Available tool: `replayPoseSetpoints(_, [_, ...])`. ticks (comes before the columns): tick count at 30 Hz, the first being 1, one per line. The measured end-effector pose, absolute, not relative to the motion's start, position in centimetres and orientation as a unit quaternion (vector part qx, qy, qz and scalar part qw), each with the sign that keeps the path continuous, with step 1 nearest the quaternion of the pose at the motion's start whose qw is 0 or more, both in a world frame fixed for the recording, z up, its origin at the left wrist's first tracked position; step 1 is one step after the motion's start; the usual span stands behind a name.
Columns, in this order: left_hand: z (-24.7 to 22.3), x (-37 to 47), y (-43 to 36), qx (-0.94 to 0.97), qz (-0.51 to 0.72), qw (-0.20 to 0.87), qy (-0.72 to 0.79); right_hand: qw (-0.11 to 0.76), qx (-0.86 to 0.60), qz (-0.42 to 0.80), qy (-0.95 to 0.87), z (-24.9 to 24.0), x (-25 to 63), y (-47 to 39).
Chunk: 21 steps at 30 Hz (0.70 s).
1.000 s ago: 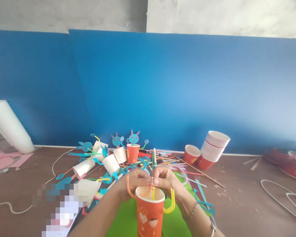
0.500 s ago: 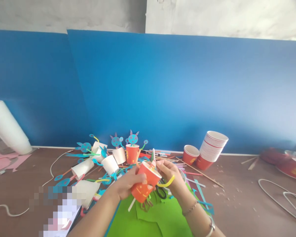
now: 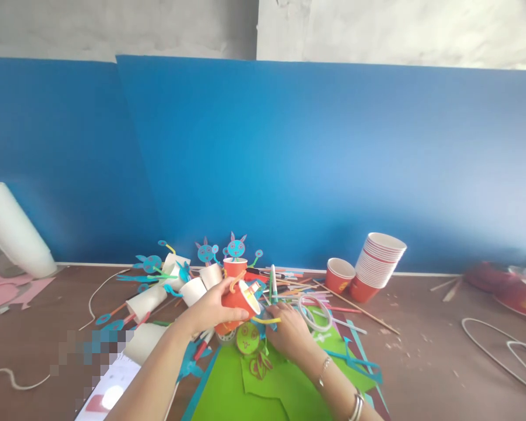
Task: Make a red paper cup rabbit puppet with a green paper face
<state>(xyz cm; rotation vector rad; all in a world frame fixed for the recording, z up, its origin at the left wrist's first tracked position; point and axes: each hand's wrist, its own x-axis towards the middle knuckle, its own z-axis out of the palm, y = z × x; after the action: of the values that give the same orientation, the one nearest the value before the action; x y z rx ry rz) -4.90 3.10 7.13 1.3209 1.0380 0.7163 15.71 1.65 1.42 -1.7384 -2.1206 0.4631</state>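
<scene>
My left hand (image 3: pixel 217 310) is wrapped round an orange-red paper cup (image 3: pixel 241 299), tilted with its mouth to the right. An orange strip and a yellow strip (image 3: pixel 267 320) stick out from the cup's sides, and something pale shows inside its rim. Low over the pile, my right hand (image 3: pixel 287 327) points its fingertips down near the scissors' spot; what they touch is hidden. A green round paper face (image 3: pixel 248 338) and green ear-like pieces (image 3: pixel 260 367) with red outlines lie on green sheets (image 3: pixel 289 392) below the cup.
White cups (image 3: pixel 146 301) with blue paper figures lie at the left, beside a phone (image 3: pixel 109 389). Behind stands a red cup (image 3: pixel 235 268) with a blue face. Stacked cups (image 3: pixel 379 260), a single cup (image 3: pixel 339 275), a tape ring (image 3: pixel 314 313) and sticks lie to the right.
The cup and my left hand have moved up and left. My right hand has left the cup's rim and dropped to the pile. The green face is now uncovered.
</scene>
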Motion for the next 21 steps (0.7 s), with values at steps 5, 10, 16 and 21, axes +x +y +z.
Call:
replayPoseSetpoints(5, [7.5, -5.2, 3.0, 0.606, 0.311, 0.584, 0.441, 0.181, -0.636, 0.152, -0.734, 2.6, 17.3, 2.2])
replayPoseSetpoints(10, [7.3, -5.0, 3.1, 0.629, 0.292, 0.543, 0.473, 0.208, -0.654, 0.155, -0.710, 4.6, 19.3, 2.6])
replayPoseSetpoints(16, [7.6, -4.5, 2.7, 0.671, 0.287, 0.475, 0.492, 0.323, -0.597, 0.273, -0.682, 5.8, 20.3, 2.4])
replayPoseSetpoints(21, [7.8, -4.0, 2.1, 0.703, 0.284, 0.437, 0.484, 0.380, -0.522, 0.273, -0.713, 6.9, 19.1, 1.2])
